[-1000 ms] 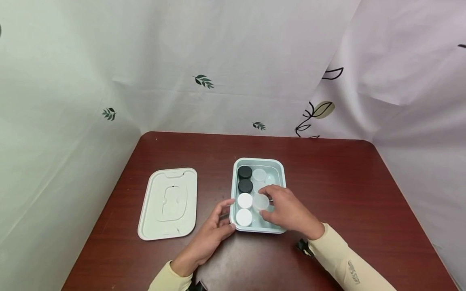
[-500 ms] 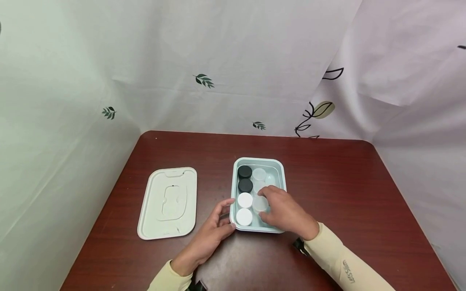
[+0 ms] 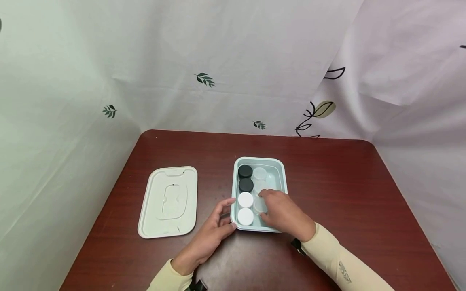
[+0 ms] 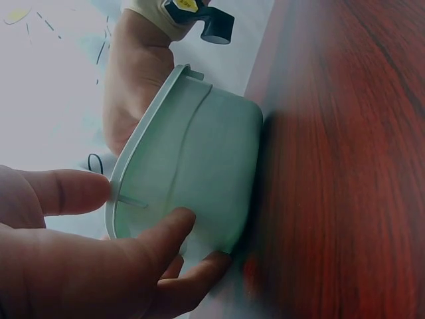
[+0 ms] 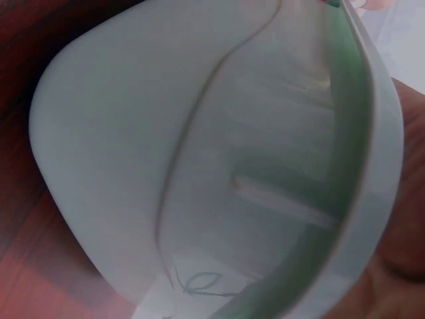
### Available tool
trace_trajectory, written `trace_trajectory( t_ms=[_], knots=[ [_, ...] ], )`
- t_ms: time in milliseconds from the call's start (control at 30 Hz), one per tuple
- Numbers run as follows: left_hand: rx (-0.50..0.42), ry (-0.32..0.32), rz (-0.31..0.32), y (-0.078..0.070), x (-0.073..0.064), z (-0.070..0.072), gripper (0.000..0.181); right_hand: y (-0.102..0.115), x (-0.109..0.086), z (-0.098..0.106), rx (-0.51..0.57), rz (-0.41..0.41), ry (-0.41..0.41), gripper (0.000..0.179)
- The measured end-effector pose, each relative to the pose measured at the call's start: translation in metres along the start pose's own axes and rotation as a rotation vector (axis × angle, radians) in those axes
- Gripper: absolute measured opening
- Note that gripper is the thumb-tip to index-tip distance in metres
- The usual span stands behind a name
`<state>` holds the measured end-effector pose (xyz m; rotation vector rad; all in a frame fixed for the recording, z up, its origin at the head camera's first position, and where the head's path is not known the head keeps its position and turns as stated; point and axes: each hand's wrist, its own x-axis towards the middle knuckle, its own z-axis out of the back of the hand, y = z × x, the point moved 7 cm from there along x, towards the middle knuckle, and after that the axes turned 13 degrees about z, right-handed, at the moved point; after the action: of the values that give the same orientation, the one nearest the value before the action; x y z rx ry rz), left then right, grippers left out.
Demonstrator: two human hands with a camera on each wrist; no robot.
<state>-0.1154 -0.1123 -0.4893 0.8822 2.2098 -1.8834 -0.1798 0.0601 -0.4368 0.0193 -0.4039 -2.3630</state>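
Note:
A pale green rectangular plastic box [image 3: 276, 178] stands on the table, holding two black-topped round pieces [image 3: 245, 171] and two white-topped ones [image 3: 245, 199] along its left side. Translucent round pieces [image 3: 259, 173] form a second row beside them. My right hand [image 3: 287, 214] reaches inside, thumb and fingers at opposite edges of a small translucent round jar [image 3: 260, 205] next to the white tops. Outside, the fingers and thumb of my left hand [image 3: 211, 234] rest against the box's left wall and near-left corner. The right wrist view shows mostly box wall [image 5: 199, 133], hiding the right fingertips.
A white rectangular lid [image 3: 168, 202] with rounded corners lies flat on the dark red wooden table [image 3: 327, 173], left of the box. White cloth [image 3: 233, 48] printed with leaves surrounds the table's back and sides.
My right hand has moved slightly left and lowered with the translucent jar, which now sits deeper in the box. My left hand has stayed at the box wall.

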Motion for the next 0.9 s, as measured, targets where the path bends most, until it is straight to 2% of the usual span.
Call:
trace_trajectory(
  t_ms=[167, 333, 467, 567, 667, 733, 900],
  knots=[
    [-0.001, 0.003, 0.0, -0.001, 0.001, -0.001, 0.068, 0.0, -0.001, 0.001, 0.006, 0.015, -0.012, 0.037],
    [0.004, 0.007, 0.002, -0.002, 0.001, 0.0, 0.068, 0.002, -0.003, 0.006, 0.009, 0.006, -0.034, 0.047],
    [0.013, 0.007, 0.005, -0.006, -0.001, 0.001, 0.066, 0.009, -0.006, 0.015, 0.031, -0.003, -0.088, 0.05],
    [0.024, -0.026, 0.013, -0.012, -0.005, 0.007, 0.067, 0.019, -0.006, 0.024, 0.081, 0.018, -0.14, 0.047],
    [0.025, -0.099, 0.023, -0.018, -0.01, 0.019, 0.068, 0.034, -0.003, 0.03, 0.207, 0.049, -0.173, 0.046],
    [0.022, -0.156, 0.032, -0.022, -0.014, 0.03, 0.069, 0.044, -0.001, 0.03, 0.332, 0.061, -0.175, 0.046],
    [0.004, -0.251, 0.03, -0.033, -0.025, 0.061, 0.067, 0.072, 0.011, 0.017, 0.657, 0.07, -0.149, 0.046]
  ],
)
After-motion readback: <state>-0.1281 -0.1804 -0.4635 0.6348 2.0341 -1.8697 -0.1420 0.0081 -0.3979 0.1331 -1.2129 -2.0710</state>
